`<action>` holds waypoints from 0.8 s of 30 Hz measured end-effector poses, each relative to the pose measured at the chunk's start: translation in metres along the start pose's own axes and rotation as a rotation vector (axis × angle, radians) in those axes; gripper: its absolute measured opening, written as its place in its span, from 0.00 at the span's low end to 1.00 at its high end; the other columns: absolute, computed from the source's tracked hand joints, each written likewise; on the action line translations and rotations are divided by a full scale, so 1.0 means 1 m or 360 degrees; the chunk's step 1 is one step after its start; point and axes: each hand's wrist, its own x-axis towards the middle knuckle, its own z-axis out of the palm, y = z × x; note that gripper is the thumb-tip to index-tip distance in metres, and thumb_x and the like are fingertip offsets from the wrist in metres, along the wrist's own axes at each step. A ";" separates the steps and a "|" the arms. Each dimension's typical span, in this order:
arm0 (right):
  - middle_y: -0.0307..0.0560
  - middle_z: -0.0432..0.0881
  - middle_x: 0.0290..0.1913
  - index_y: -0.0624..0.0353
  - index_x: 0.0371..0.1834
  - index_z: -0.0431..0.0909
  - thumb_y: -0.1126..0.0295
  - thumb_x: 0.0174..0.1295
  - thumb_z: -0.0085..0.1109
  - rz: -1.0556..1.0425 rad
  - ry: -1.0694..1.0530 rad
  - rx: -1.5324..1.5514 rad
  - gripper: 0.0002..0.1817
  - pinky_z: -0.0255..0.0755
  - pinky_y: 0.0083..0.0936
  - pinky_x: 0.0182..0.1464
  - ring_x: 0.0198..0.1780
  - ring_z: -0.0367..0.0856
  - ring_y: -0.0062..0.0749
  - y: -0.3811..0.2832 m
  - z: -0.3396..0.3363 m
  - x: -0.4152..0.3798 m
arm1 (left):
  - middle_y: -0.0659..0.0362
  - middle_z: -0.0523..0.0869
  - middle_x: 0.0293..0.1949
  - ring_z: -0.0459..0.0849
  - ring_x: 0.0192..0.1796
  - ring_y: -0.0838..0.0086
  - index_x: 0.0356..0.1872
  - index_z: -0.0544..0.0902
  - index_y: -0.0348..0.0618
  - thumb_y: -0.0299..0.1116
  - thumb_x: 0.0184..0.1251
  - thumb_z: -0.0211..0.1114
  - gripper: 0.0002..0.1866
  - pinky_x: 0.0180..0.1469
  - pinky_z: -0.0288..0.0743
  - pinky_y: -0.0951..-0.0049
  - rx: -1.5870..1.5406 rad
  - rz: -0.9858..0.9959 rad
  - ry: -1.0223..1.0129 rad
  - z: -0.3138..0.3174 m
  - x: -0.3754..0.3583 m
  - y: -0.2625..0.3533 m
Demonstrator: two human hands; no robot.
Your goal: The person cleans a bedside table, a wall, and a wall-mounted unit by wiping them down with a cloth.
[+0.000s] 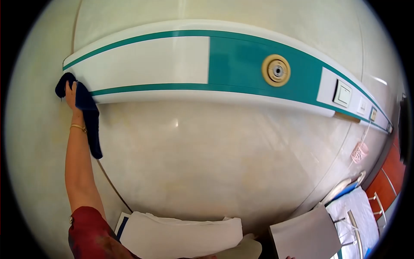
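My left hand reaches up from the lower left, its fingers closed on a dark navy cloth. Part of the cloth bunches around the fingertips at the left end of a long wall panel. The rest hangs down beside the wrist, which wears a thin bracelet. White with green stripes, the panel runs across the wall. At the bottom edge, by the grey-brown cabinet top, a small skin-coloured sliver shows, perhaps fingertips of my right hand; the rest is out of frame.
A round beige outlet and a white switch sit on the panel. From its right end hangs a pink woven holder on a cord. Below are a white pillow and, at right, a bed with rails.
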 end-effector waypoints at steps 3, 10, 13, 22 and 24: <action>0.60 0.68 0.53 0.60 0.51 0.71 0.66 0.59 0.51 0.0023 0.0006 -0.0005 0.18 0.62 0.44 0.57 0.56 0.65 0.55 -0.006 -0.002 -0.001 | 0.42 0.72 0.58 0.70 0.59 0.51 0.59 0.69 0.33 0.47 0.64 0.50 0.29 0.61 0.60 0.66 0.0004 0.0145 -0.0103 0.001 -0.012 0.078; 0.58 0.69 0.52 0.58 0.50 0.70 0.67 0.56 0.54 0.0094 0.0037 0.0042 0.18 0.61 0.44 0.58 0.57 0.65 0.54 -0.005 0.003 0.001 | 0.44 0.71 0.58 0.66 0.62 0.53 0.59 0.68 0.35 0.40 0.65 0.51 0.25 0.64 0.57 0.64 -0.0140 0.0724 -0.0182 0.036 -0.050 0.210; 0.59 0.65 0.53 0.61 0.46 0.69 0.72 0.45 0.58 0.0095 0.0194 0.0104 0.21 0.57 0.47 0.59 0.58 0.61 0.54 0.001 0.022 -0.001 | 0.44 0.71 0.58 0.67 0.61 0.53 0.57 0.70 0.34 0.40 0.65 0.52 0.24 0.64 0.56 0.64 -0.0204 0.0856 -0.0222 0.041 -0.083 0.284; 0.59 0.67 0.52 0.59 0.44 0.69 0.68 0.46 0.59 0.0125 0.0195 0.0128 0.20 0.57 0.46 0.60 0.57 0.62 0.53 0.000 0.016 0.000 | 0.46 0.80 0.45 0.77 0.48 0.56 0.47 0.77 0.32 0.34 0.63 0.56 0.17 0.54 0.68 0.68 -0.0941 0.0298 -0.0039 0.057 -0.160 0.437; 0.60 0.68 0.51 0.59 0.44 0.69 0.68 0.45 0.59 0.0076 0.0222 0.0130 0.21 0.57 0.47 0.59 0.57 0.63 0.54 0.001 0.015 0.000 | 0.45 0.80 0.42 0.78 0.45 0.54 0.45 0.77 0.32 0.33 0.62 0.58 0.15 0.52 0.69 0.65 -0.1239 0.0376 0.0028 0.059 -0.180 0.463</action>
